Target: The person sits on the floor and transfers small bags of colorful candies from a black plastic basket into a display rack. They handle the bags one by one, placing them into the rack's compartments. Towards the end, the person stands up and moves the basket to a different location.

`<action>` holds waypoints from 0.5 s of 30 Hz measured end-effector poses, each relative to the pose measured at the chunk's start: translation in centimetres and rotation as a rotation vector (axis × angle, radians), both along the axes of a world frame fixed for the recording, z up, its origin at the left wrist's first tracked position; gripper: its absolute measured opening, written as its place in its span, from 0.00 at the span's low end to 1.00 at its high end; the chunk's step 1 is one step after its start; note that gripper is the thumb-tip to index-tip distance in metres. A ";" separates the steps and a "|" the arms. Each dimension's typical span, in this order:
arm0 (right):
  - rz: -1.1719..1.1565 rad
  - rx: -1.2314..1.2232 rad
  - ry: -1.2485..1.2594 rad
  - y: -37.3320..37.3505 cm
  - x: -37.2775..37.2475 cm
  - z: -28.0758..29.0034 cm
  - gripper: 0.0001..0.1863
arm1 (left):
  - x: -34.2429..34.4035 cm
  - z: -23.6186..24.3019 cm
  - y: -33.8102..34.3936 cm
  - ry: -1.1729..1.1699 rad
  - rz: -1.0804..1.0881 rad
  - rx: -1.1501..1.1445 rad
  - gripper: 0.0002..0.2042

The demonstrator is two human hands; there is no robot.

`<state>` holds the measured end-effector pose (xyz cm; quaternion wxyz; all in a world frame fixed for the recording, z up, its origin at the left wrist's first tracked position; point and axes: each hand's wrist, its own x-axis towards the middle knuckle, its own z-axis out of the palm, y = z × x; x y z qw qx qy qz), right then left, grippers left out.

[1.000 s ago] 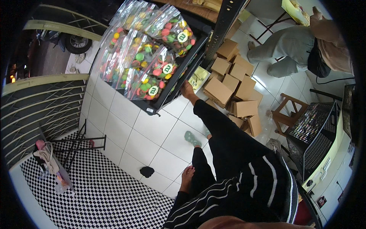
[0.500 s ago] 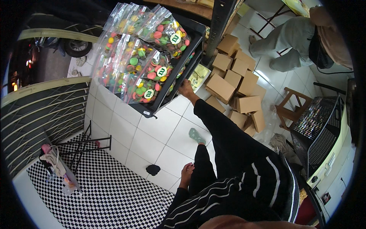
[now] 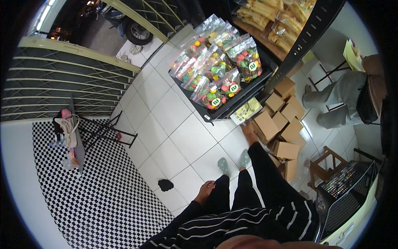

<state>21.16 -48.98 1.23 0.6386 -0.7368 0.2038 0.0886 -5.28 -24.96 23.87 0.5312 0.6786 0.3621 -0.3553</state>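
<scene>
My right hand (image 3: 249, 133) reaches forward, its fingers at the near edge of a yellow-and-white printed box (image 3: 246, 111); whether they grip it I cannot make out. That box lies between a black crate (image 3: 215, 118) and loose cardboard boxes. Inside the crate are several clear zip bags of colourful round sweets (image 3: 213, 99), each with a round white label. Near my left thigh, my left hand (image 3: 205, 191) is closed, fingers curled together; what they hold, if anything, is too small to name.
Brown cardboard boxes (image 3: 266, 125) are heaped at the right. Beyond them stand a person in grey trousers (image 3: 338, 101), a wooden stool (image 3: 325, 168) and a black mesh basket (image 3: 346, 189). Bags of long pale snacks (image 3: 286, 23) lie on a shelf. A folding stand (image 3: 110, 130) is at the left.
My view has swung, so the crate appears farther right. My right hand has drawn back from the crate's edge to the yellow box's near side. The left hand stays low and closed.
</scene>
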 end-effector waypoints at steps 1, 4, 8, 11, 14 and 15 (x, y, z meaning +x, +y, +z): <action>0.090 -0.195 -0.002 -2.1 -3.1 -5.1 0.31 | 3.1 -0.2 0.4 -0.009 -0.092 -0.012 0.16; 0.347 -0.588 0.011 -4.5 -12.5 -14.4 0.17 | 8.9 0.0 0.3 -0.037 -0.242 -0.043 0.16; 0.406 -0.405 0.625 -7.8 -22.5 -1.5 0.13 | 4.9 0.2 1.5 -0.016 -0.126 -0.047 0.15; 0.341 -0.679 0.524 -11.6 -34.2 -5.4 0.15 | 8.2 -0.1 2.3 -0.006 -0.296 -0.145 0.18; 0.088 -0.732 0.611 -13.5 -39.0 4.7 0.15 | 11.8 -0.2 1.4 0.002 -0.441 -0.180 0.19; -0.133 -0.644 0.563 -13.1 -40.1 7.4 0.14 | 13.0 0.1 0.8 0.002 -0.490 -0.143 0.19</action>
